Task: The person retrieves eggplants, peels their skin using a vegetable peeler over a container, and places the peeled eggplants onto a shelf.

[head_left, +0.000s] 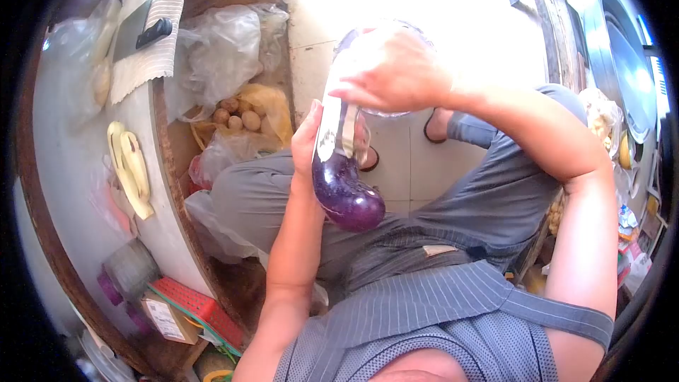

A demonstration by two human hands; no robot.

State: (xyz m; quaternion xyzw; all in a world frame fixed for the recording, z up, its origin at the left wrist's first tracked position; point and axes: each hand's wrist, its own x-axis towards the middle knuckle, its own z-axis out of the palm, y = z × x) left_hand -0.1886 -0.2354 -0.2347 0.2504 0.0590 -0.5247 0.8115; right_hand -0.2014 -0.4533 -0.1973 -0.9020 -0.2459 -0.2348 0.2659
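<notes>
A long purple eggplant (pixel 353 201) slants up from my lap, its lower end dark and glossy, its upper part peeled to pale flesh. My left hand (pixel 307 138) is closed around its side. Over the upper end is my right hand (pixel 396 74), fingers curled and partly washed out by glare; whatever it grips is hidden. A greyish strip lies along the eggplant below these fingers, too unclear to name. Behind the right hand, the rim of a pale container (pixel 387 112) shows in part.
At left, a knife (pixel 154 33) lies on a striped cloth (pixel 170 0), with peeled pale vegetables (pixel 129 170) on the counter. Below are a yellow bag of eggs (pixel 247 117) and a red basket (pixel 201 308). A large metal basin (pixel 626 64) stands at right.
</notes>
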